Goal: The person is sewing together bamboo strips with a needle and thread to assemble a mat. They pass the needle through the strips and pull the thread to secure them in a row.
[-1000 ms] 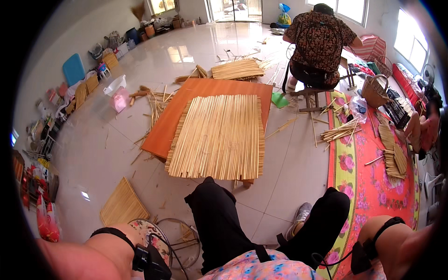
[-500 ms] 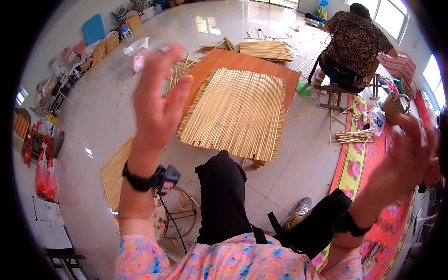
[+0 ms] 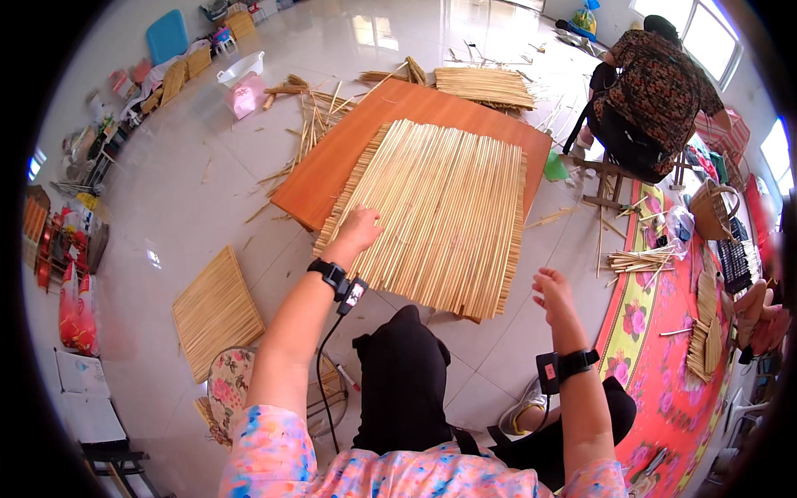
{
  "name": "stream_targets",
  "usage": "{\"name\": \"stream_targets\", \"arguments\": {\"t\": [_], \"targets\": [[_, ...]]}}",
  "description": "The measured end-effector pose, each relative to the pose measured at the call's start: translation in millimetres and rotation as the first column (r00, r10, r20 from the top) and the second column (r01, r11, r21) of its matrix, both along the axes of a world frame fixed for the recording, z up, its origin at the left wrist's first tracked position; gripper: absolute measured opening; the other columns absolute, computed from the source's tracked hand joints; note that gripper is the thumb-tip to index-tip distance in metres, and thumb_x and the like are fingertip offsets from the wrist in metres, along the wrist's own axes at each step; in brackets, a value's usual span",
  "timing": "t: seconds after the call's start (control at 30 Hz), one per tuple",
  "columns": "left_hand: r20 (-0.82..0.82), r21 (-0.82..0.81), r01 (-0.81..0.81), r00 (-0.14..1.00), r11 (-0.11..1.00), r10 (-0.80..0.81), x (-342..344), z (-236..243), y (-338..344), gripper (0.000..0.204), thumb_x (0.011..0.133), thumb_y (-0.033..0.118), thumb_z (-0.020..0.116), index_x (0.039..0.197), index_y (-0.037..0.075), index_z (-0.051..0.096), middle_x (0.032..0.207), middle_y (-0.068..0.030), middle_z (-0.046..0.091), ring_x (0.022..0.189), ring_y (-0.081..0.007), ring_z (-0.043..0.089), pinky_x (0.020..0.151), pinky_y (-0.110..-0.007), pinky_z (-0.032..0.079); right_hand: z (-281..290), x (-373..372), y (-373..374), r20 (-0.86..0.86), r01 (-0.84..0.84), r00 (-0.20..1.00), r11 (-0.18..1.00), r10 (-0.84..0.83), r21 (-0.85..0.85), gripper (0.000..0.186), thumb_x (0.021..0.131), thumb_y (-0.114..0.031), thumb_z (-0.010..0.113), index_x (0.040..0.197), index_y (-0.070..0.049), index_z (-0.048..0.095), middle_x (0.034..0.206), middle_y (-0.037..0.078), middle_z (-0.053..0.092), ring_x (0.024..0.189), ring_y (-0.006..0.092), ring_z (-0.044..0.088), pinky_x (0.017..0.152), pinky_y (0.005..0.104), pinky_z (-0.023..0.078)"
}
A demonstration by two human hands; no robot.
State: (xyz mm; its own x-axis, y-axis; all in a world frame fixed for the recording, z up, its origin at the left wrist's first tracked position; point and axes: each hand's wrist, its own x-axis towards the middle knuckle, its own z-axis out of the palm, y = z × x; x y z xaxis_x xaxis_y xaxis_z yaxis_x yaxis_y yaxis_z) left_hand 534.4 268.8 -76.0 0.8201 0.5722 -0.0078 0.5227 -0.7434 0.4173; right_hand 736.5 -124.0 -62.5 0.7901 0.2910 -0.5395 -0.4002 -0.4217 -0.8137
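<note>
A mat of pale straight sticks [image 3: 440,207] lies on a low wooden table [image 3: 320,170], over the front part of the tabletop. My left hand [image 3: 359,228] is over the mat's left front part, its fingers bent and apart, apparently holding nothing; whether its fingertips touch the sticks I cannot tell. My right hand [image 3: 554,295] is open in the air just right of the mat's front right corner, empty. Both my wrists wear black straps with small devices. My black-clad knee is just below the mat's front edge.
A co-worker [image 3: 647,108] sits on a stool at the back right. Stick piles [image 3: 486,87] lie behind the table. A square panel [image 3: 217,307] and round seat [image 3: 228,386] are at lower left. A flowered runner [image 3: 635,319] with loose sticks and a basket [image 3: 710,207] runs along the right.
My hands first came up from low at both sides, then moved down and inward: the left onto or over the mat, the right beside its corner. The view has shifted.
</note>
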Motion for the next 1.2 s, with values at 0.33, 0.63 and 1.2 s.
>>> {"name": "stream_targets", "arguments": {"t": [0.33,0.63,1.2], "targets": [[0.034,0.217,-0.216,0.976,0.952,0.214,55,-49,-7,0.013,0.082,0.02,0.065,0.083,0.007,0.068,0.095,-0.0144,0.066,0.087,-0.0342,0.065,0.074,-0.046,0.053,-50,7,49,-0.064,0.051,0.996,0.995,-0.057,-0.087,0.039,0.091,-0.032,0.059,0.123,-0.011,0.054,0.107,0.001,0.06,0.096,0.0156,0.056,0.076,0.0351,0.048],[-0.057,0.217,-0.187,0.977,0.958,0.203,62,-46,-2,0.019,0.086,0.017,0.055,0.084,0.003,0.067,0.088,-0.0179,0.067,0.083,-0.0376,0.066,0.074,-0.048,0.053,-52,16,73,-0.081,0.09,0.992,0.989,-0.1,-0.12,0.06,0.075,-0.039,0.077,0.115,0.0,0.055,0.095,0.009,0.063,0.077,0.0171,0.06,0.058,0.0322,0.048],[0.277,-0.793,-0.004,0.889,0.61,0.365,29,56,10,0.006,0.092,0.008,0.056,0.086,0.005,0.058,0.07,-0.0016,0.06,0.057,-0.0098,0.058,0.053,-0.023,0.051,-84,19,68,-0.353,0.054,0.93,0.912,0.102,0.406,0.044,0.074,-0.012,0.077,0.113,-0.003,0.059,0.1,0.008,0.067,0.088,0.0223,0.068,0.071,0.0337,0.057]]}}
